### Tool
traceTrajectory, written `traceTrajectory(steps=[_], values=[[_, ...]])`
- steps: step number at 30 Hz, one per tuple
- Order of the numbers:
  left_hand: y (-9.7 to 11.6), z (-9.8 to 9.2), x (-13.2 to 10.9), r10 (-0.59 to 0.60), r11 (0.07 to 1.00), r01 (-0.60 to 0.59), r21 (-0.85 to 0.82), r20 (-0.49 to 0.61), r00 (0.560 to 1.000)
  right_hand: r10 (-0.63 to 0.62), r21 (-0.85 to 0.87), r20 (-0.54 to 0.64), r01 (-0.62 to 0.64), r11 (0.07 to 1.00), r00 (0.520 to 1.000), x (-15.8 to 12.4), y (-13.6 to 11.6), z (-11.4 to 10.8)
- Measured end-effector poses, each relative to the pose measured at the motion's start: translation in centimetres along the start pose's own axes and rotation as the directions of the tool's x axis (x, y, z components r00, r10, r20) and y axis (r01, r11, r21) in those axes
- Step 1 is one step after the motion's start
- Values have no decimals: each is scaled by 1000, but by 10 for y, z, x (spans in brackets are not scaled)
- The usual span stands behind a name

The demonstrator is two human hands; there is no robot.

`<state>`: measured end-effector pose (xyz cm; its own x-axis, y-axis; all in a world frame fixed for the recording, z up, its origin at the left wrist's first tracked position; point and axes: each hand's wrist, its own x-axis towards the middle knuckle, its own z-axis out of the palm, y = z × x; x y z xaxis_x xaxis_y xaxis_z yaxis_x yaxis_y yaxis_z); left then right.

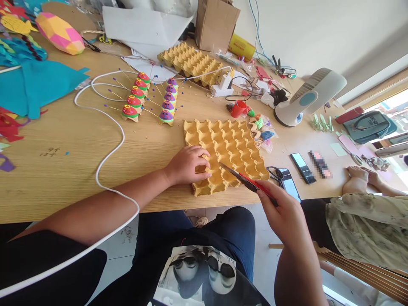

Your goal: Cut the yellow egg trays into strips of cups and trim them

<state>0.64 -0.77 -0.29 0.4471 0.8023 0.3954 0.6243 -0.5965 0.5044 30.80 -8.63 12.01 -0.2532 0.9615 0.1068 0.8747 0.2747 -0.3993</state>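
Note:
A yellow cardboard egg tray (230, 146) lies on the table in front of me. My left hand (188, 165) rests on its left side, fingers curled over the cups and gripping them. In my right hand (280, 204) is a red and black utility knife (251, 182). Its blade points up and to the left, over the tray's lower middle; whether the tip touches the card I cannot tell. Beyond the tray stand two strips of painted egg-tray cups, one red and green (134, 98), one purple and yellow (168, 102), with blue-tipped sticks poking out.
Another egg tray (191, 61) lies behind, near a white power strip (223, 88). A white cable (119, 127) runs over my left forearm. To the right are a red cup (238, 109), a fan (306, 102), phones (302, 168) and another person's hands (357, 178).

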Motion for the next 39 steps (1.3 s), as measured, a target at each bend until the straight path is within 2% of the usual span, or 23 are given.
traceTrajectory(steps=[4, 10, 25, 35, 39], values=[[0, 0, 0, -3, 1000, 3, 6, 1, 1000, 91, -83, 6, -90, 992, 996, -4, -5, 14], [0, 0, 1, 0, 1000, 0, 13, 2, 1000, 58, -127, -14, -59, 990, 998, 1, -15, 29], [-1, 1, 0, 5, 1000, -5, 8, -9, 1000, 45, -133, -7, -45, 990, 999, 5, -27, 23], [0, 1, 0, -1, 1000, 1, 7, -2, 1000, -49, -222, -82, 30, 975, 995, 1, -19, 36], [0, 0, 0, 4, 1000, -4, 12, -1, 1000, -44, -267, -49, 29, 963, 998, 5, -24, 40]])
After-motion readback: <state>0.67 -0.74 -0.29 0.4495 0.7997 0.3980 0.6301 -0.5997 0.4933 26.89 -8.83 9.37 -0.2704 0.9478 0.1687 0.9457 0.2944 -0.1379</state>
